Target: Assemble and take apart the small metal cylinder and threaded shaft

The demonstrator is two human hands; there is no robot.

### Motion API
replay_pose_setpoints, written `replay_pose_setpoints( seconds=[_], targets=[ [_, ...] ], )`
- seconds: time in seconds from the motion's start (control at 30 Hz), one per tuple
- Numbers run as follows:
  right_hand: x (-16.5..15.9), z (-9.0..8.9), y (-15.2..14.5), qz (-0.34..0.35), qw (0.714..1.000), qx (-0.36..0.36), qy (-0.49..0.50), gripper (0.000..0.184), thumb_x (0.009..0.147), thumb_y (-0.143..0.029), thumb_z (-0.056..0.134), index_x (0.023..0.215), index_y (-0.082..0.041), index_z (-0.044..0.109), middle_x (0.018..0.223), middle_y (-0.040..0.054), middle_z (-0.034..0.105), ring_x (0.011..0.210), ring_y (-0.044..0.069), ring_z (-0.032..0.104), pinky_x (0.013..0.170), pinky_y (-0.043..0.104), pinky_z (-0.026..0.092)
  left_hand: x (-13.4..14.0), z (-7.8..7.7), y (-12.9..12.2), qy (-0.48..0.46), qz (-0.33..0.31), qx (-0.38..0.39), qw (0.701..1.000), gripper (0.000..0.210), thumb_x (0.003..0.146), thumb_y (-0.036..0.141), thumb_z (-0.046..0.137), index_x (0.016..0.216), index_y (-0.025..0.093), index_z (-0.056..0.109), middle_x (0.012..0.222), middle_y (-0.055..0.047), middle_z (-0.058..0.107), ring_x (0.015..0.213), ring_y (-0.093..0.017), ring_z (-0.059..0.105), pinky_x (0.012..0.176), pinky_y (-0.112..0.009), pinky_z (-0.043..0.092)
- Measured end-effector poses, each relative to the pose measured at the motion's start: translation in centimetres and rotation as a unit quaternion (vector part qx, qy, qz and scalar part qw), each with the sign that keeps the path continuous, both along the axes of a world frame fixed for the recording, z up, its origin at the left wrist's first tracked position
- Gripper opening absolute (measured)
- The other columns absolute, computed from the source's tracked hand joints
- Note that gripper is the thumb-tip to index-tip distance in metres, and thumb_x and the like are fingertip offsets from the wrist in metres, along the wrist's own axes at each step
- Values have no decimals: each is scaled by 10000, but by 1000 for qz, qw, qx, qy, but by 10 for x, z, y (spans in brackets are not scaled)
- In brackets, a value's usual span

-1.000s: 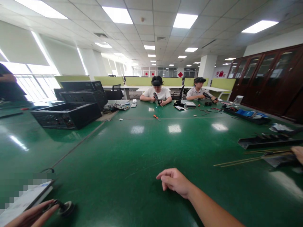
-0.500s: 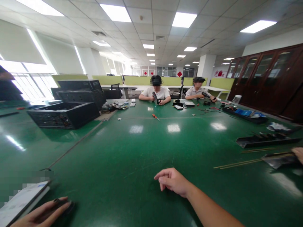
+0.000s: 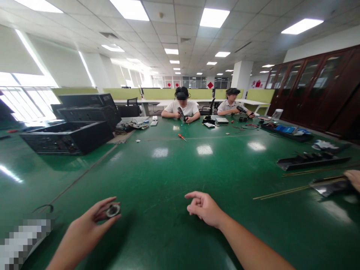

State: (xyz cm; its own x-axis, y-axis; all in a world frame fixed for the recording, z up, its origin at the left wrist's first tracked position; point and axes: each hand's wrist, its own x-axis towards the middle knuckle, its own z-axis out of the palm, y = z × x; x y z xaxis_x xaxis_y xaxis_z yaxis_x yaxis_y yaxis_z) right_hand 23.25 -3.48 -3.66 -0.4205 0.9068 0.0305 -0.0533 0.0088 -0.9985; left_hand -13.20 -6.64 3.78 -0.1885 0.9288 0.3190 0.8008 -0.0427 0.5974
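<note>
Green paint or coating covers the desk point(image 3: 157, 176) in the head view. The left grip point(image 3: 88, 227) is clamped on a small round part point(image 3: 113, 210), pinched between thumb and fingers; its rim is pale, but it is too small to name surely. Well apart, to its right, the right grip point(image 3: 204, 209) has its index finger out, the others curled, nothing seen in it. Beyond both lies an orange screwdriver point(image 3: 181, 137); thin rods point(image 3: 281, 192) lie right of the right grip. The step in hand looks like holding the part up; the next move calls for a steady pinch.
</note>
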Motion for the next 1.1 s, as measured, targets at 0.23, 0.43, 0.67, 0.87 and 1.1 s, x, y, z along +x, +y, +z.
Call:
replay_pose_setpoints(
  seconds=[0.23, 0.43, 0.67, 0.87, 1.1],
  targets=[
    [13, -7, 11, -116, 977, 143, -111, 512, 751, -217, 701, 1233, -219, 528, 943, 0, 612, 544, 59, 485, 561, 222, 417, 124, -11, 51, -36, -270, -44, 961, 378, 800, 438, 650, 1088, 196, 688, 974, -80, 717, 833, -219, 665, 727, -313, 538],
    [9, -14, 12, -145, 964, 159, -158, 624, 709, -162, 706, 1283, -274, 488, 1034, -7, 606, 575, 67, 508, 601, 232, 455, 155, -52, 57, -35, -389, -41, 919, 352, 819, 241, 662, 1171, 244, 651, 1016, -48, 669, 923, -194, 615, 850, -326, 482],
    [1, -13, 13, -113, 957, 158, -213, 418, 685, -170, 718, 1090, -245, 652, 870, -9, 641, 572, 100, 516, 583, 240, 430, 147, -61, 59, -74, -356, -46, 930, 279, 733, 176, 743, 997, 213, 657, 940, -24, 682, 879, -191, 621, 808, -311, 472],
    [0, -9, 12, -104, 951, 164, -239, 265, 724, -207, 706, 988, -241, 708, 780, -12, 634, 577, 111, 504, 553, 229, 380, 148, -58, 61, -101, -393, -33, 914, 254, 758, 201, 748, 1000, 215, 675, 919, -25, 681, 852, -176, 621, 792, -300, 468],
    [-1, -7, 12, -105, 945, 184, -248, 232, 736, -214, 702, 966, -235, 723, 771, -13, 636, 591, 113, 516, 560, 227, 370, 150, -59, 60, -89, -403, -28, 910, 237, 776, 247, 748, 1004, 221, 689, 923, -28, 689, 855, -174, 627, 788, -295, 474]
  ],
)
